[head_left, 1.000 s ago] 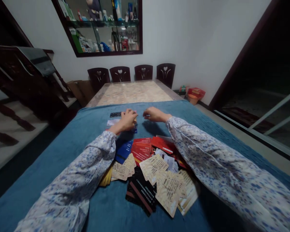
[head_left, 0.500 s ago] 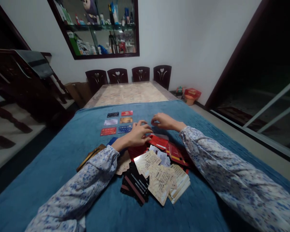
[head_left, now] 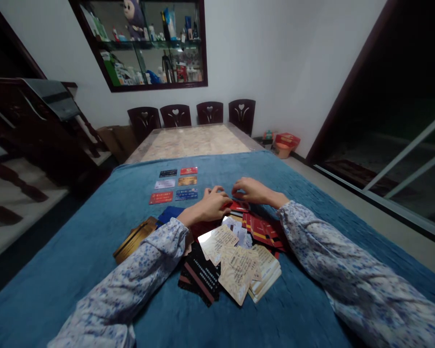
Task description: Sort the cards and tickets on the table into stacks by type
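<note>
My left hand [head_left: 210, 205] rests at the far side of a pile of plastic cards, fingers bent but apart, its thumb by a red card [head_left: 239, 206]. Just right of it, my right hand [head_left: 252, 191] is closed with curled fingers at that card's far edge; whatever they pinch is hidden. Nearer me lie cream cards [head_left: 237, 273], black cards [head_left: 201, 275], white cards [head_left: 241, 232] and red cards with yellow stripes [head_left: 264, 231]. Gold cards [head_left: 136, 239] and blue cards [head_left: 169, 213] lie partly behind my left forearm.
Six-card layout avoided in count, several single cards, including a red card [head_left: 161, 197] and a dark blue card [head_left: 186, 194], lie in two columns at the left. A blue cloth [head_left: 76, 261] covers the near table. Chairs [head_left: 176, 116] stand beyond its bare far end [head_left: 195, 139].
My right hand has moved right and down towards the pile. My left hand has lowered slightly beside it. The two-column cards lie as before; the view has shifted slightly.
</note>
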{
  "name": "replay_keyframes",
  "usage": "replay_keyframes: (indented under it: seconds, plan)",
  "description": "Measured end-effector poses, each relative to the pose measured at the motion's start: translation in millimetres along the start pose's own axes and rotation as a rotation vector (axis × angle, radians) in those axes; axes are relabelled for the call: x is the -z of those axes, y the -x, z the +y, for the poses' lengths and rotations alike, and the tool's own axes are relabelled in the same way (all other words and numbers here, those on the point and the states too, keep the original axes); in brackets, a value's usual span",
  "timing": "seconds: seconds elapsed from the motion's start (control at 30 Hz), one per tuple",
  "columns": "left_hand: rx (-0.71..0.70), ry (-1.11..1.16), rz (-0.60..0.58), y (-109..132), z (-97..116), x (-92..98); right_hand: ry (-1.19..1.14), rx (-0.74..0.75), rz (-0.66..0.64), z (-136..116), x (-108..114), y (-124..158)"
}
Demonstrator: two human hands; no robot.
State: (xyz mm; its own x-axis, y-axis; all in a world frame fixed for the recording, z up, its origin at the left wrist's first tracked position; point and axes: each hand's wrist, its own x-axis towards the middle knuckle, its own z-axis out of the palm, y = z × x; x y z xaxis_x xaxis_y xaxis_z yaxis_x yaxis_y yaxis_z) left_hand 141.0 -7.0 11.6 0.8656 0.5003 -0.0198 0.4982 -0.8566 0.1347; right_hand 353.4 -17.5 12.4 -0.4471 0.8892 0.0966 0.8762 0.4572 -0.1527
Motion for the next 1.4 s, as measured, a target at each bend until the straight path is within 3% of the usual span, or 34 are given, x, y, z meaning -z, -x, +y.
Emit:
replay_keyframes:
  seconds: [0.37,0.67,0.93,1.4]
  plan:
    - [0.082,0.065,0.005,1,4,3.8,-0.032,-0.007,-0.096,6,-4,14]
    - [0.07,0.038,0.013,1,-5,2.5,-0.02,0.013,-0.178,-5,10,24]
    - [0.029,0.034,0.038,1,-8,-2.2,0.024,0.021,-0.198,-11,14,22]
    - [0.012,0.016,0.058,2,0,5.5,-0.061,-0.042,-0.18,-12,21,26]
